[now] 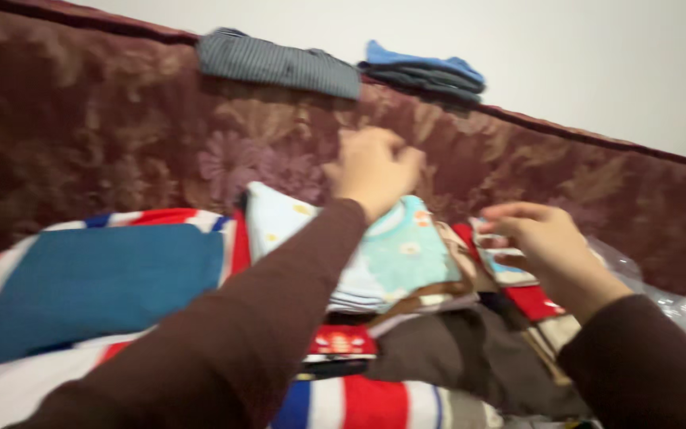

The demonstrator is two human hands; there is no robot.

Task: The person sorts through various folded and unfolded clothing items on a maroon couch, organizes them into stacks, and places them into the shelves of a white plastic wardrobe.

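My left hand (372,169) reaches forward over a stack of folded clothes, its fingers curled at the far edge of the top piece, a pale blue garment (397,253) with small prints. My right hand (548,247) pinches a small light-coloured folded cloth (504,268) at the right side of the pile. Both arms wear dark brown sleeves. Brown and red folded pieces (470,349) lie beneath and in front of the stack. The picture is blurred by motion.
A maroon flower-patterned cover (121,135) spreads behind the pile. On its far edge lie a grey striped folded garment (279,63) and a blue and dark stack (424,73). A red, white and blue striped blanket (89,294) lies left. Clear plastic (676,310) sits right.
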